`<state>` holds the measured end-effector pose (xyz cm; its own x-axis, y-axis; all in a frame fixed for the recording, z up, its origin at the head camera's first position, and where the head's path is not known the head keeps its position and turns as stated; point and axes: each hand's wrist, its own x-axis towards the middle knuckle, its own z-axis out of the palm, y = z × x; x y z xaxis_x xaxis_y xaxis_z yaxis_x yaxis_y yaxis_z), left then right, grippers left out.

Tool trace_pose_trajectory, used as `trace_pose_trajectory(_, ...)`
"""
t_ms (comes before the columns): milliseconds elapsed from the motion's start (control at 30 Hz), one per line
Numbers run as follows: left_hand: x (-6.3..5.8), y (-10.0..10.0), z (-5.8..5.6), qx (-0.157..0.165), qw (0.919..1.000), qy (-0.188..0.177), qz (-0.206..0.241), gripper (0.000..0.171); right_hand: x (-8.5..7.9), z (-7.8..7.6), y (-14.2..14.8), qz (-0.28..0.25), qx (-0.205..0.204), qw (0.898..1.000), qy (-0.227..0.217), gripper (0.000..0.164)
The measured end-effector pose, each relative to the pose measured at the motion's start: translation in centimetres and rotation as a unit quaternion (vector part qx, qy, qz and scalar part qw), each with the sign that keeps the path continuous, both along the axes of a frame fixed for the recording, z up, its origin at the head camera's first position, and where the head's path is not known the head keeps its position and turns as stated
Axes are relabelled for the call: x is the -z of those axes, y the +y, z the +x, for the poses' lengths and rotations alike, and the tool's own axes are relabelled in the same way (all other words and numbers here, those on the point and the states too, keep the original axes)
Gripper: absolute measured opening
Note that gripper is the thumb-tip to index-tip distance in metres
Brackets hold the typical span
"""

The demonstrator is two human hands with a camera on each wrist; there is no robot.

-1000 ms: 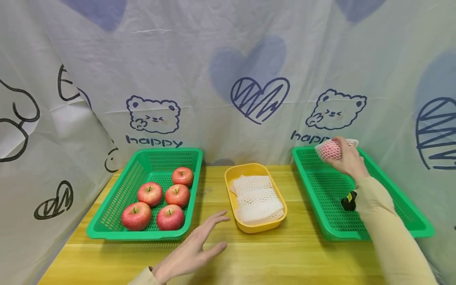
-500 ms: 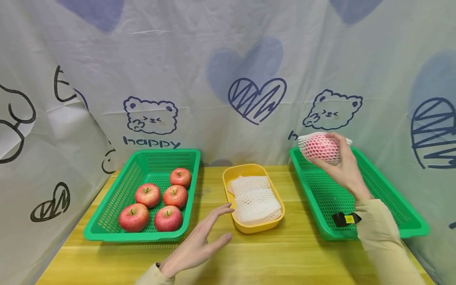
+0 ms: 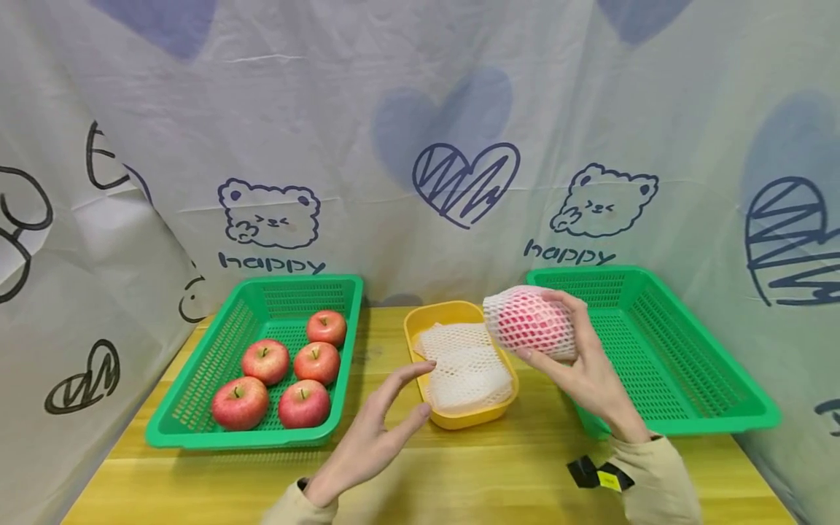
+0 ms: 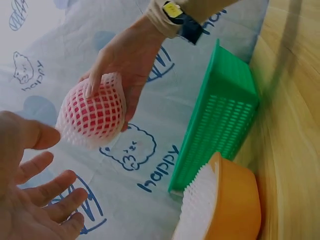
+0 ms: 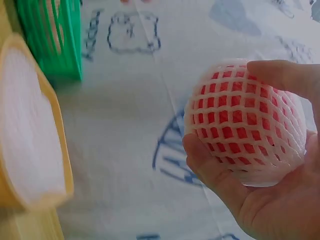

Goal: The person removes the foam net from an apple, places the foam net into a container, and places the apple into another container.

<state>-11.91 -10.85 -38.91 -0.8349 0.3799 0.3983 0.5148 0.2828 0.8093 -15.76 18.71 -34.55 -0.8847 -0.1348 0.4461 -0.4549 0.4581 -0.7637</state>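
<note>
An apple in a white foam net [image 3: 530, 321] is gripped by my right hand [image 3: 590, 372], held in the air between the yellow tray and the right basket. In the right wrist view, thumb and fingers curve round the netted apple [image 5: 240, 120], and red skin shows through the mesh. My left hand [image 3: 377, 430] hovers just left of the yellow tray [image 3: 453, 421], fingers spread and nothing in them. Seen from the left wrist, that left hand [image 4: 40, 185] is close to the netted apple [image 4: 92, 112]. Folded foam nets [image 3: 469, 368] lie inside the tray.
On the left, a green basket [image 3: 164, 430] holds several red apples [image 3: 239, 402]. A second green basket [image 3: 741, 408] stands on the right, with no fruit visible in it. Both rest on a wooden table [image 3: 492, 474] before a printed cloth [image 3: 361, 109].
My right hand has carried the netted apple leftward and lower, away from above the right basket toward the yellow tray. The left hand has shifted slightly, staying near the tray.
</note>
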Motion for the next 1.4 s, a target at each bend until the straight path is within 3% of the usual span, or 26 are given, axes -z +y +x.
trace_pose_trajectory(300,-0.4,0.4,-0.3,0.003,0.9936,-0.009,0.112,0.031,1.7,1.9,-2.4,-0.026,-0.061,0.998,0.004,0.082)
trace_pose_trajectory(467,-0.5,0.7,-0.4,-0.003,0.9910,0.000,0.134,0.028,2.1,2.7,-3.2,-0.029,-0.079,0.996,-0.005,0.083)
trace_pose_trajectory(833,-0.5,0.9,-0.3,-0.025,0.9867,-0.017,0.160,0.023,3.0,3.7,-4.2,-0.038,-0.116,0.992,-0.026,0.086)
trace_pose_trajectory(1000,-0.3,1.0,-0.4,-0.032,0.9876,-0.026,0.152,0.023,3.4,3.9,-4.7,-0.027,-0.114,0.992,-0.037,0.092)
trace_pose_trajectory(1267,0.0,0.7,-0.7,-0.037,0.9927,-0.058,0.099,0.024,4.0,3.8,-5.1,-0.021,-0.129,0.989,-0.063,0.095)
trace_pose_trajectory(1400,0.2,0.5,-1.0,-0.012,0.9916,-0.084,0.098,0.029,4.2,3.6,-5.3,-0.028,-0.140,0.987,-0.079,0.094)
